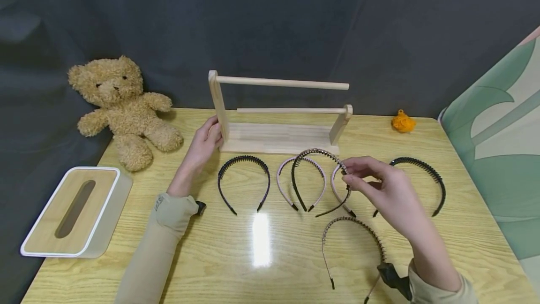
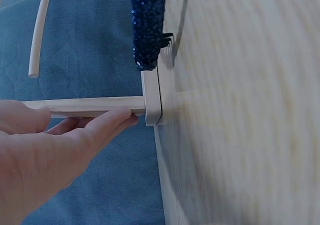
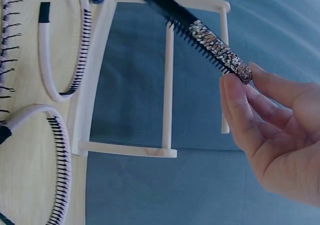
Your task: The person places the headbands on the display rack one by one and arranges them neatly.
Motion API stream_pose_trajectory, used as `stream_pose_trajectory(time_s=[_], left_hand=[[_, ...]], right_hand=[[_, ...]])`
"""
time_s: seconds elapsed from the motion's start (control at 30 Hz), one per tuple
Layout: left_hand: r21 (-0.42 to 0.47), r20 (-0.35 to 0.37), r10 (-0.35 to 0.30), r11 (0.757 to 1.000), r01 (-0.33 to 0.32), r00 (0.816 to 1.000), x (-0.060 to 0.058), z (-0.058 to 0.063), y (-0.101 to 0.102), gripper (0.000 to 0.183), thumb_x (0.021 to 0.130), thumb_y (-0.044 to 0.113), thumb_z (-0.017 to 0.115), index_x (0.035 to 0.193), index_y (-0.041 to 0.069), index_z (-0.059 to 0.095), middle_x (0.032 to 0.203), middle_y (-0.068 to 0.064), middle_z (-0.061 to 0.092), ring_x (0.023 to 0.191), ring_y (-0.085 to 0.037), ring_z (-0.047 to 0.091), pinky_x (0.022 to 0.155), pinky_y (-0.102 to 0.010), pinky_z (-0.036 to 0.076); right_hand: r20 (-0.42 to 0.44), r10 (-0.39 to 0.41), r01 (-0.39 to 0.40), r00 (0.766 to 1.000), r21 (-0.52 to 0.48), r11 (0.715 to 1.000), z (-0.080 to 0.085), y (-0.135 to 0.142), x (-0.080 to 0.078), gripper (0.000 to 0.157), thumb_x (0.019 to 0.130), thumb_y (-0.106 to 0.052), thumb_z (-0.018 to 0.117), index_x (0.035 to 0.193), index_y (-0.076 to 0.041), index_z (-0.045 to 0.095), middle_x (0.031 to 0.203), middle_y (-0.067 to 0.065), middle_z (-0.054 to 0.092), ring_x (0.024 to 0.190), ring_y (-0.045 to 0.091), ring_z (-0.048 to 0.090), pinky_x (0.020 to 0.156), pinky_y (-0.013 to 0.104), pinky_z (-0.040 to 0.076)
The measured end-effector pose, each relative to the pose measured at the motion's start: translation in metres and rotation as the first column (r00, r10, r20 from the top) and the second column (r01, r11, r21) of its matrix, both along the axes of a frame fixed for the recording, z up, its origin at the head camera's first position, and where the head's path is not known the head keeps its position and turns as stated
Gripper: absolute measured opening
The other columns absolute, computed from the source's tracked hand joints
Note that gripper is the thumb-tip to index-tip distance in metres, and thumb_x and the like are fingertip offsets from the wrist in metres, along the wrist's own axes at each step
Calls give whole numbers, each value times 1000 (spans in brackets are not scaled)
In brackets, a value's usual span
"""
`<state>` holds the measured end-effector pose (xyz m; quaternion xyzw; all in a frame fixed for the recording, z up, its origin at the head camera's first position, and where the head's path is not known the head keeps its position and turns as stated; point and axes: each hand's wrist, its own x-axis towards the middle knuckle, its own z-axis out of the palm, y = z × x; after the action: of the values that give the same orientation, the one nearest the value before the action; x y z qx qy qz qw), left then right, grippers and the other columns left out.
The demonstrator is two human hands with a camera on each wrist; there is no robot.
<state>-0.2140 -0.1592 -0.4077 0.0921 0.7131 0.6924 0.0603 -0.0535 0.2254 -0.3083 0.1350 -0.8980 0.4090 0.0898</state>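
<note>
My left hand (image 1: 204, 142) holds the left upright of a pale wooden rack (image 1: 278, 143) at the back of the table. The left wrist view shows the fingers along that upright (image 2: 100, 105), near the base. Over the table, my right hand (image 1: 390, 186) pinches a dark headband (image 1: 317, 150) with glittery sequins (image 3: 217, 47) and small teeth, just in front of the rack. Two pink headbands (image 1: 324, 178) lie below it, partly hidden by it and the hand. The rack has two rods (image 1: 282, 82), each visibly joined at one end, and no headband hangs on them.
A dark blue headband (image 1: 243, 157) lies left of the pink ones, a black one (image 1: 422, 164) to the right, a brownish one (image 1: 346, 218) in front. A teddy bear (image 1: 126, 111) and tissue box (image 1: 42, 215) stand left. An orange item (image 1: 403, 122) sits back right.
</note>
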Motion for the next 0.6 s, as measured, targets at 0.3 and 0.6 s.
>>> stream_pose_trajectory(time_s=[0.3,0.6], left_hand=[[4,-4,-1,1000,1,1000,1,0,-1,52,119,18,33,167,-2,29,161,-35,37,152,-45,37,126,-50,36],[2,2,-5,1000,5,1000,2,1,-1,52,119,18,33,167,-1,28,161,-35,36,152,-46,37,127,-51,35]], right_hand=[[-50,-67,63,997,-64,996,11,1,-4,25,93,7,81,118,1,76,96,1,74,87,1,68,77,9,60],[-92,-215,205,972,-110,973,21,5,-7,38,90,1,86,127,-4,77,92,-14,72,81,-1,67,62,7,51]])
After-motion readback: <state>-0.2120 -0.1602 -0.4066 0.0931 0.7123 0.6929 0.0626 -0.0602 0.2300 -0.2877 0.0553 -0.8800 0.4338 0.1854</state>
